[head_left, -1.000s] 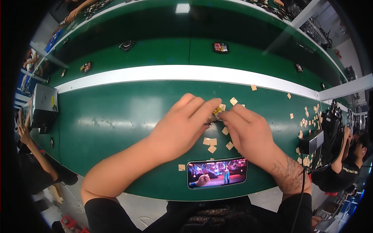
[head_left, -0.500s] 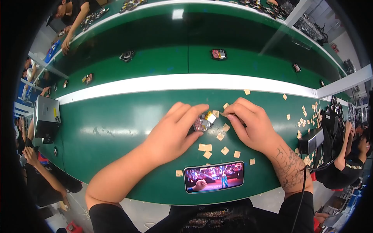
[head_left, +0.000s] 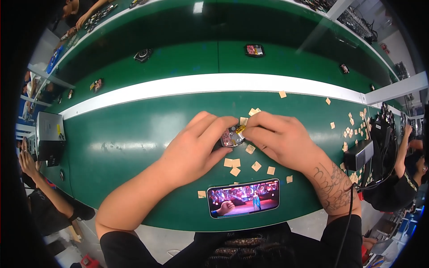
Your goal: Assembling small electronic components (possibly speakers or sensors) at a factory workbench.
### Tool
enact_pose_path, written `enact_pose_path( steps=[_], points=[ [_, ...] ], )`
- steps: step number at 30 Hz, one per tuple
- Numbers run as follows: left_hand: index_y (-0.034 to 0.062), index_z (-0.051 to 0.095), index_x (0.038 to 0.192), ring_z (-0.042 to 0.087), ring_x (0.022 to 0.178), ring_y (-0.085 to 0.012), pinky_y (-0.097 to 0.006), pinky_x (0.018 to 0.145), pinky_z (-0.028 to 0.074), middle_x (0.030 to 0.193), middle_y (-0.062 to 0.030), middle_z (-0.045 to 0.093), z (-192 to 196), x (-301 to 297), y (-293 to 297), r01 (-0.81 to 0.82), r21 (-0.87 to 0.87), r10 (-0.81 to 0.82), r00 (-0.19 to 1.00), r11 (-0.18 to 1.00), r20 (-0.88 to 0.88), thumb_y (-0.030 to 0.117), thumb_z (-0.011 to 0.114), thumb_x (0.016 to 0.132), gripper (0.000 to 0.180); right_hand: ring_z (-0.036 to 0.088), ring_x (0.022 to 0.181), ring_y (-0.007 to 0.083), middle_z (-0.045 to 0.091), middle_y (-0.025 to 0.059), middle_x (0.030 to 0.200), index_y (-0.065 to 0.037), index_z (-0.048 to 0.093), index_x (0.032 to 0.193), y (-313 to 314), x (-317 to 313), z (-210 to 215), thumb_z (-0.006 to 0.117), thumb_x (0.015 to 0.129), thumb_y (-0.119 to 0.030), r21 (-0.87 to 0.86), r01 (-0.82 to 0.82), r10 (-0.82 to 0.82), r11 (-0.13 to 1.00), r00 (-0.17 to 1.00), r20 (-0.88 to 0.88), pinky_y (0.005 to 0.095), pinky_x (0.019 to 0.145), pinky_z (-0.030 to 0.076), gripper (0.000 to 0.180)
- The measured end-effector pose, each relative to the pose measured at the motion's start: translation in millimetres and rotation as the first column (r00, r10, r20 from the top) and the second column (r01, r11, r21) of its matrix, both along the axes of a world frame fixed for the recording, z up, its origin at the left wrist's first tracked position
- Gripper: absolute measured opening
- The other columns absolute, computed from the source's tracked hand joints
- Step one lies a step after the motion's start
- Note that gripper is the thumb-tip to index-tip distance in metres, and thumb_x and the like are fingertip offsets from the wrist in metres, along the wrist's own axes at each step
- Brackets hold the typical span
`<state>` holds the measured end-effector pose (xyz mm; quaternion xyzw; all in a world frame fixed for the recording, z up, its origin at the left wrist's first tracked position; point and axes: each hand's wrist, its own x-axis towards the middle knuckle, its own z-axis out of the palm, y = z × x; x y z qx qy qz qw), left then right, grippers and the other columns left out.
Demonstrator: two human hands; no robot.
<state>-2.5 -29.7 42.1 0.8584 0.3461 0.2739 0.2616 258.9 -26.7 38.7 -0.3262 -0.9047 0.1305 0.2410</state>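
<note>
My left hand [head_left: 193, 145] holds a small dark-rimmed electronic device [head_left: 230, 138] by its left side, between the thumb below and the fingers above. A reddish circuit board shows on the device, with a yellow-taped part [head_left: 240, 130] at its upper right. My right hand [head_left: 280, 137] is closed in a pinch against the device's right edge, beside the yellow tape. What sits between those fingertips is hidden. Several small tan squares [head_left: 256, 166] lie around the device on the green table [head_left: 116, 134]; some are partly under my right hand.
A phone [head_left: 243, 198] playing video lies near the front edge. At right stand a dark box [head_left: 359, 155] with cables and more tan squares. A grey metal box [head_left: 50, 134] is at far left. Beyond the white rail [head_left: 214, 83], similar devices [head_left: 254, 50] lie on a green surface. Other people sit on both sides.
My right hand has moved left from beside the device, and its fingertips now meet the device's right edge. My left hand keeps its hold. The whole view has shifted slightly.
</note>
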Motion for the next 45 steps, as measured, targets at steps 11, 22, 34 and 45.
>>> enact_pose_path(
  steps=[11, 22, 34, 45],
  points=[
    [0.0018, 0.068, 0.124, 0.067, 0.101, -0.0343, -0.043, 0.088, 0.057, 0.118, -0.0133, 0.071, -2, 1, -2, 0.035, 0.014, -0.035, 0.999, 0.999, 0.005, 0.004, 0.091, 0.077, 0.052, 0.073, 0.082, 0.0280, 0.072, 0.0079, 0.095, -0.008, 0.075, 0.112, -5, -3, 2, 0.080, 0.092, -0.007, -0.170, 0.031, -0.051, 0.985, 0.992, -0.118, 0.0378, 0.070, 0.061, 0.020],
    [0.0068, 0.078, 0.109, 0.069, 0.100, -0.0307, -0.040, 0.086, 0.060, 0.119, -0.0124, 0.071, -2, 0, -4, 0.104, 0.248, -0.075, 0.990, 0.963, -0.120, 0.010, 0.089, 0.080, 0.031, 0.074, 0.084, 0.0300, 0.073, 0.0103, 0.098, -0.006, 0.075, 0.117, 2, 6, 16, 0.076, 0.096, -0.006, -0.459, 0.012, -0.085, 0.888, 0.987, -0.138, 0.0398, 0.073, 0.060, 0.022],
    [0.0061, 0.075, 0.110, 0.067, 0.101, -0.0293, -0.040, 0.088, 0.060, 0.121, -0.0107, 0.070, -3, 1, -3, 0.128, 0.256, -0.095, 0.986, 0.958, -0.139, 0.011, 0.087, 0.081, 0.032, 0.072, 0.083, 0.0378, 0.068, 0.0122, 0.100, -0.006, 0.069, 0.120, -21, -16, 13, 0.071, 0.097, -0.007, -0.304, 0.140, -0.154, 0.942, 0.988, -0.021, 0.0466, 0.071, 0.059, 0.024],
    [0.0067, 0.069, 0.111, 0.069, 0.107, -0.0313, -0.041, 0.089, 0.060, 0.118, -0.0098, 0.071, -3, 1, -5, 0.083, 0.156, -0.075, 0.996, 0.984, -0.056, 0.009, 0.085, 0.086, 0.030, 0.076, 0.090, 0.0298, 0.071, 0.0142, 0.103, -0.001, 0.073, 0.116, -23, -17, 15, 0.076, 0.093, 0.002, -0.539, 0.178, -0.291, 0.823, 0.947, -0.132, 0.0378, 0.077, 0.063, 0.023]
  ],
)
